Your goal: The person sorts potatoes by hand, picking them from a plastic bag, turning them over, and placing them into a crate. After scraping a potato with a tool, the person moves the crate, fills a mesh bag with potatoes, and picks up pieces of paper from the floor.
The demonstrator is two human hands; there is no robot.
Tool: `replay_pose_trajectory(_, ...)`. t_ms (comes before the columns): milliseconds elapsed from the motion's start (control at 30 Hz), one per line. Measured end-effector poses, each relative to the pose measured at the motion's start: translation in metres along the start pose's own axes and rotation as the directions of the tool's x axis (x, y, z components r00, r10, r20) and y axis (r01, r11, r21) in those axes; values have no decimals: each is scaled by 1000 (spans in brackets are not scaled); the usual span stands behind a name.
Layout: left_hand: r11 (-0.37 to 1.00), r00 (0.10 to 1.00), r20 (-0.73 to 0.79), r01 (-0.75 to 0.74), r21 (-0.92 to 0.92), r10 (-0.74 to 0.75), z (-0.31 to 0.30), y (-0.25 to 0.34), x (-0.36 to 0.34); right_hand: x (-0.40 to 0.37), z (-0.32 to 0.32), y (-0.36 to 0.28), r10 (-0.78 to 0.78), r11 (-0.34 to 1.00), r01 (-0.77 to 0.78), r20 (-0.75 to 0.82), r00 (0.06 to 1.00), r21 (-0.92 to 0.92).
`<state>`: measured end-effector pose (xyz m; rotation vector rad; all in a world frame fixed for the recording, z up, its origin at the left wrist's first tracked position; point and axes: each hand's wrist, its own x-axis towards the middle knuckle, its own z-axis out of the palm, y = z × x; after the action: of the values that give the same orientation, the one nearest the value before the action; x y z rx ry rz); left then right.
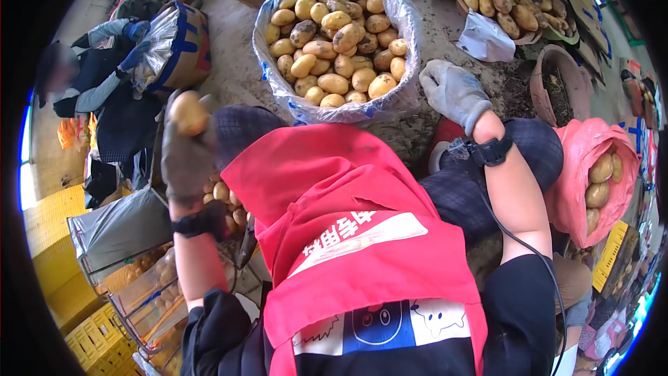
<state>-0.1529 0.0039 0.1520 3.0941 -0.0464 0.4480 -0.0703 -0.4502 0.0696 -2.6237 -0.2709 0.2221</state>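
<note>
My left hand, in a dark grey glove, is wrapped round a potato at the left, over the knee and near a wire-framed bin of potatoes. My right hand, in a light grey glove, is closed with its fingers curled, just right of the big container. Whether anything is inside it is hidden. The container, lined with clear plastic, is heaped with potatoes, some of them dirt-stained, and stands on the floor in front of me.
Baskets of potatoes stand at the upper right, beside a white bag. An empty round basket and a pink sack of potatoes are at the right. A person in blue gloves works over a lined box.
</note>
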Motion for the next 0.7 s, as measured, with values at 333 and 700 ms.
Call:
replay_pose_trajectory(333,96,876,240,306,-947,-419,16,-77,-76,7,6,-1,61,998,-61,93,994,-10)
replay_pose_trajectory(700,-311,703,466,348,-884,-538,19,-66,-84,-5,-3,6,159,969,-113,208,965,-219)
